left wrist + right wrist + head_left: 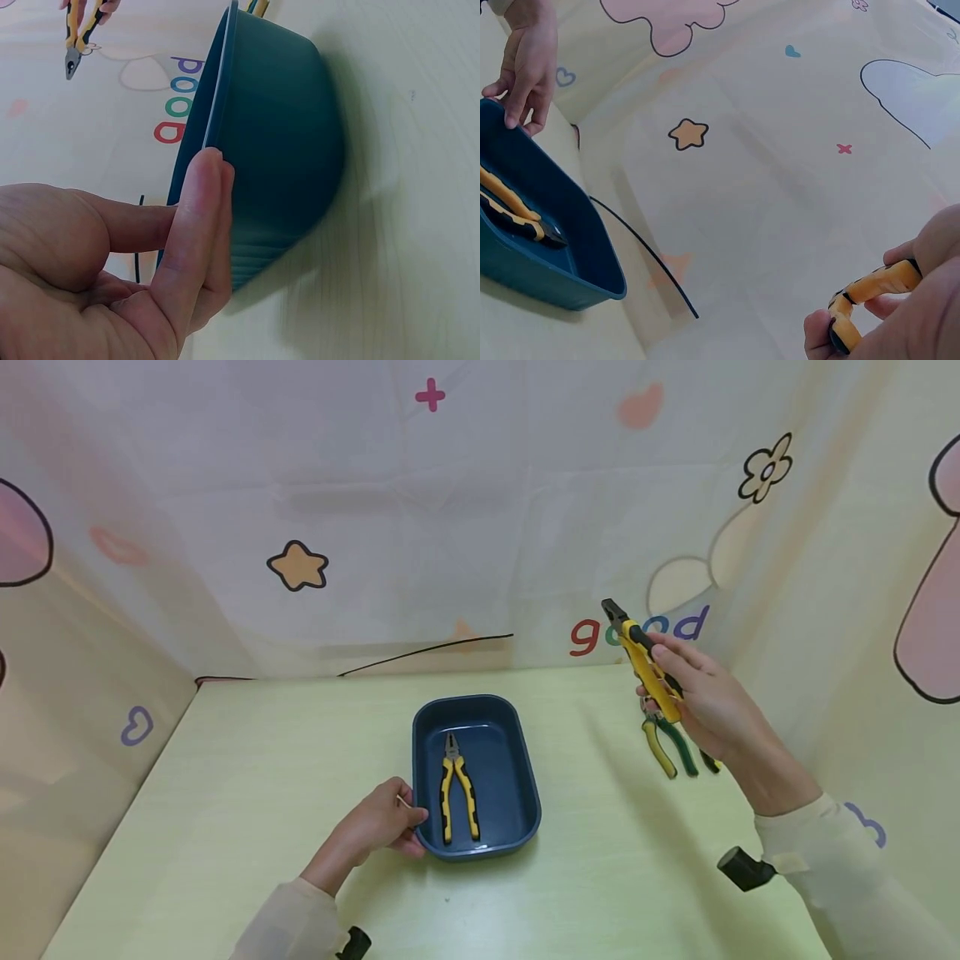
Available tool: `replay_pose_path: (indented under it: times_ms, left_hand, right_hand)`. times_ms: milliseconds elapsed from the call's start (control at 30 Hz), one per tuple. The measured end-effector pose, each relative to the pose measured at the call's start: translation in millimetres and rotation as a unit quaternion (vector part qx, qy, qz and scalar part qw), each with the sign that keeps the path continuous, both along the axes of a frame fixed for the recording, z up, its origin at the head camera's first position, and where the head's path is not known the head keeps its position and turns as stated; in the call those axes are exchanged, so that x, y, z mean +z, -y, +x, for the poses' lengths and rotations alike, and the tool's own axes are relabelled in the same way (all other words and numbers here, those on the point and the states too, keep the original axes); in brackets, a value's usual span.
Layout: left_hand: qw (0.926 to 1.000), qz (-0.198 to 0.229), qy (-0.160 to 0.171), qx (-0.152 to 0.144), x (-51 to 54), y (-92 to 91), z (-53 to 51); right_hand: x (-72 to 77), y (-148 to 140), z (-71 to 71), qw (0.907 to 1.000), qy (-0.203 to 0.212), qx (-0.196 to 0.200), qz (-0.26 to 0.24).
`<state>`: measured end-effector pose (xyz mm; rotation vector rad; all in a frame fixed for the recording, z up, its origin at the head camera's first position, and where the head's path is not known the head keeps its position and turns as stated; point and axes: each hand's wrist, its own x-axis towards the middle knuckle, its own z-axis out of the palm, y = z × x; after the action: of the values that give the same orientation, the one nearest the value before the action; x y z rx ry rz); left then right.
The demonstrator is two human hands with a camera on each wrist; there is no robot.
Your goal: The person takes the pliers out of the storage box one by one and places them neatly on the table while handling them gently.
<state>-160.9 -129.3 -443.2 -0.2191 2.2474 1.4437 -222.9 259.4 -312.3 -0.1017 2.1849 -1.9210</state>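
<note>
A dark blue rectangular bin (502, 777) stands on the table, and my left hand (386, 817) pinches its left rim between thumb and fingers. Inside it lies a pair of yellow-and-black combination pliers (458, 793), jaws toward the back. My right hand (705, 693) holds a second pair of yellow-and-black pliers (643, 660) in the air, right of the bin, with the head pointing up and left. In the right wrist view its handles (877, 283) show between the fingers, while the head is hidden. Below that hand, green-and-yellow pliers (670, 747) lie on the table, partly covered.
A dark handle end (709, 762) shows on the table beside the green-and-yellow pliers, mostly behind my right wrist. A printed curtain (390, 527) hangs along the back and sides of the pale table (247, 777).
</note>
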Motion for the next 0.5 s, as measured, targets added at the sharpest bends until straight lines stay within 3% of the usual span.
replay_pose_path:
  times_ms: [233, 500]
  left_hand:
    - [1.0, 0.0, 0.001, 0.0, -0.1, 0.3, 0.5]
    - [1.0, 0.001, 0.001, 0.001, -1.4, 0.7, 1.0]
  right_hand:
    - [-0.7, -0.7, -2.7, 0.9995, -0.009, -0.012, 0.026]
    - [0.7, -1.1, -3.7, 0.9949, -0.012, -0.041, 0.091]
